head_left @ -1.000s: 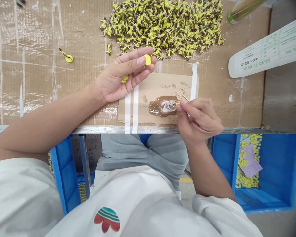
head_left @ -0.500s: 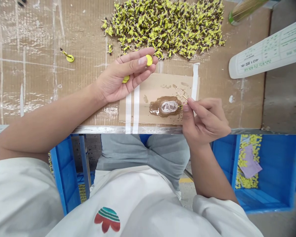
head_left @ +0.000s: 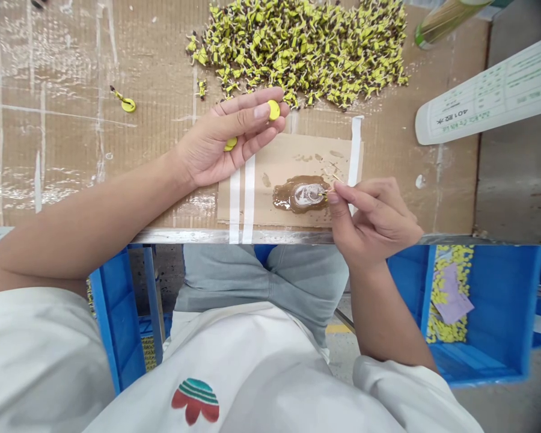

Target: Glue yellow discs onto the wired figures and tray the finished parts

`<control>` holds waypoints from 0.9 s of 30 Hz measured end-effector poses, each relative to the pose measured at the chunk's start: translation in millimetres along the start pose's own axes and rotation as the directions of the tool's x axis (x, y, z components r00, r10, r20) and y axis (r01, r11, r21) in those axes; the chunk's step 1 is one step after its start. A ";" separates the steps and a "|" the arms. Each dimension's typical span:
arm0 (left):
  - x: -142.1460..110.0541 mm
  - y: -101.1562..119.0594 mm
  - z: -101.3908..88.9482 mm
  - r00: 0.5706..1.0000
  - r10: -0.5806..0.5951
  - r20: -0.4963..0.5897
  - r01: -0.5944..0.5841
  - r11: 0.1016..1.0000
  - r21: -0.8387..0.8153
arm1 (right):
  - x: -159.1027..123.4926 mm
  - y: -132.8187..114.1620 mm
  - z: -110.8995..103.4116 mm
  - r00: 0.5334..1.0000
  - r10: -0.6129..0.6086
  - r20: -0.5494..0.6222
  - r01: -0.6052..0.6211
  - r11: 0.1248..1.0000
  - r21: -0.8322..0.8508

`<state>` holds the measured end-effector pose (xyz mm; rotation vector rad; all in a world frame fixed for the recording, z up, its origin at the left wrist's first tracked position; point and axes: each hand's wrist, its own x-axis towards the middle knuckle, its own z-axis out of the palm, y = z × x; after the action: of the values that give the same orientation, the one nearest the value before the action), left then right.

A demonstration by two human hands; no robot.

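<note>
My left hand (head_left: pixel 237 135) is palm up over the table, its thumb and fingers closed on a small yellow disc (head_left: pixel 274 110). More yellow discs (head_left: pixel 229 144) lie in its palm. My right hand (head_left: pixel 372 219) pinches a tiny figure with yellow parts (head_left: pixel 324 195), mostly hidden by the fingertips. A thin stick-like piece (head_left: pixel 338 178) shows at the same fingertips; whether it is held too I cannot tell. The figure is at the right rim of a wet, whitish glue puddle (head_left: pixel 309 195) on a taped cardboard sheet (head_left: pixel 288 153).
A heap of little yellow-and-dark figures (head_left: pixel 297 48) lies at the back. One figure on a yellow disc (head_left: pixel 128 104) rests at left. A large white glue bottle (head_left: pixel 482 96) and a container of thin sticks (head_left: pixel 446 24) stand right. Blue crates (head_left: pixel 500 313) sit below the table edge.
My right hand has shifted slightly left, bringing the small figure closer to the middle of the glue puddle. My left hand keeps its place with the yellow disc.
</note>
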<state>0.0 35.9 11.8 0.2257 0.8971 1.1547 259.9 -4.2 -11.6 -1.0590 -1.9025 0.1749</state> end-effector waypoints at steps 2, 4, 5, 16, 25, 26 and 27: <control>-2.5 -0.6 1.5 1.000 0.003 -0.014 -0.003 1.000 -0.012 | 3.3 -5.7 -1.1 0.996 0.068 -0.063 -0.057 0.987 0.153; -8.2 -1.5 5.7 0.999 0.006 -0.041 -0.007 1.000 -0.022 | 8.4 -12.8 -2.5 0.969 0.208 -0.134 -0.151 0.926 0.346; -12.5 -2.0 8.9 0.999 0.008 -0.051 -0.009 0.999 -0.034 | 11.7 -16.5 -3.5 0.944 0.291 -0.155 -0.198 0.876 0.440; -79.9 -46.6 41.5 0.992 0.019 0.126 -0.005 0.994 -0.110 | 49.3 -71.6 -11.7 0.878 0.440 -0.187 -0.226 0.727 0.648; -86.3 -82.7 39.6 0.986 0.053 0.158 -0.020 0.980 -0.200 | 42.9 -89.6 -9.8 0.934 0.352 -0.061 -0.254 0.776 0.577; -86.3 -82.6 40.0 0.983 0.064 0.170 -0.028 0.978 -0.206 | 41.6 -89.3 -9.6 0.933 0.355 -0.056 -0.259 0.773 0.579; -86.4 -82.0 40.5 0.981 0.069 0.179 -0.031 0.977 -0.209 | 40.5 -88.7 -9.3 0.934 0.354 -0.050 -0.261 0.771 0.581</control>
<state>76.0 -62.1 33.1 0.1842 0.6062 1.2425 205.5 -32.3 64.9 -0.9232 -1.3791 0.7794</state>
